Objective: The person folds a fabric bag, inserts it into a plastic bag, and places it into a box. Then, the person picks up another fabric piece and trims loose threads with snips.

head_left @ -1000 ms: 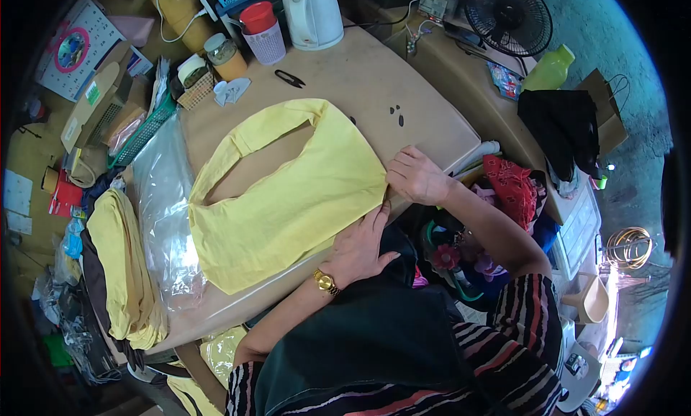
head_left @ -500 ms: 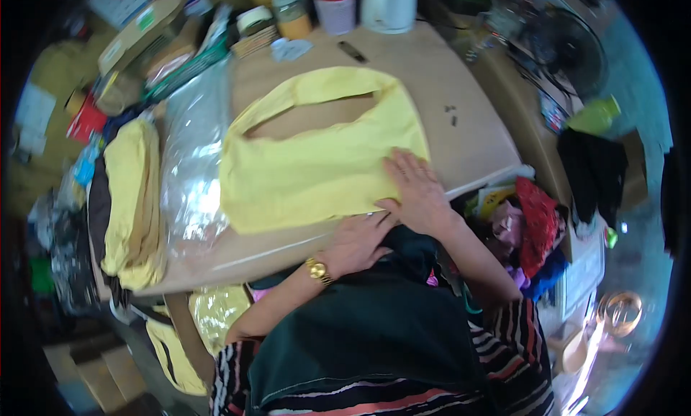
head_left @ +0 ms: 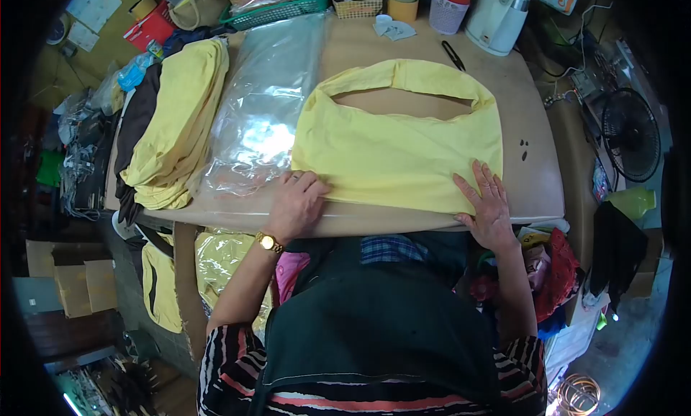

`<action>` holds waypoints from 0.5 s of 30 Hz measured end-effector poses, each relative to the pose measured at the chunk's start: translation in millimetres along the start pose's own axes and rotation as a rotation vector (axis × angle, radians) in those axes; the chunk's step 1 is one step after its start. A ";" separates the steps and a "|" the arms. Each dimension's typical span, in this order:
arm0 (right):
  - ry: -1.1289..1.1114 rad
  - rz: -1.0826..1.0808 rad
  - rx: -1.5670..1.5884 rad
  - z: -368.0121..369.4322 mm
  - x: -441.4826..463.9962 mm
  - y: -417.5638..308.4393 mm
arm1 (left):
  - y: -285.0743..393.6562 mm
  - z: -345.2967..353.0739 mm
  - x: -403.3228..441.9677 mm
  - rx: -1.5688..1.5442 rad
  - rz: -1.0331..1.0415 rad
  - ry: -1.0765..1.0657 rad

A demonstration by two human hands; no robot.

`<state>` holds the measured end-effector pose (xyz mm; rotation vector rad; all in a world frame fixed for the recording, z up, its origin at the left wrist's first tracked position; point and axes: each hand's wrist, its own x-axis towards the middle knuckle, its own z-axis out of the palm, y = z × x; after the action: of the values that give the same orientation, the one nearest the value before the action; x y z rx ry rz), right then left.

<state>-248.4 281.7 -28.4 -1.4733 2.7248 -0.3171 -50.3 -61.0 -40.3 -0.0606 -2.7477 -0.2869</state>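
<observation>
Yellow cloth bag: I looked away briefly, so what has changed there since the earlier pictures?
The left hand moved left to the lower-left corner of the yellow cloth bag; the right hand uncurled and lies flat near the lower-right corner. The bag stayed spread beside the clear plastic.

A gold-toned wristwatch point(head_left: 268, 242) with a round, pale dial and metal band circles the left wrist point(head_left: 278, 232). A dark green apron point(head_left: 381, 322) with light stitching along one edge overlies a short-sleeved shirt point(head_left: 338, 400) striped black, white and coral.
</observation>
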 end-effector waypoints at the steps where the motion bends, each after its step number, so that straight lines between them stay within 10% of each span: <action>1: -0.008 0.012 -0.009 -0.3 -3.0 2.4 | -1.5 4.1 -3.2 -0.016 0.006 0.001; 5: -0.010 -0.009 0.052 -5.3 -7.5 12.2 | 0.9 -6.7 -8.0 -0.118 -0.139 -0.081; 8: -0.032 0.027 0.010 -13.3 7.0 -3.3 | 13.5 -56.9 16.2 -0.193 -0.221 -0.541; 12: 0.123 -0.041 -0.075 5.8 56.8 -78.0 | 59.9 -12.0 77.5 0.027 -0.099 -0.022; 15: 0.048 0.088 -0.057 23.9 58.2 -69.2 | 56.3 38.0 59.1 0.048 -0.179 -0.257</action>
<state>-220.6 192.7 -34.4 -1.3700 2.8493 -0.2768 -114.4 2.2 -42.1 0.1746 -3.0193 -0.2775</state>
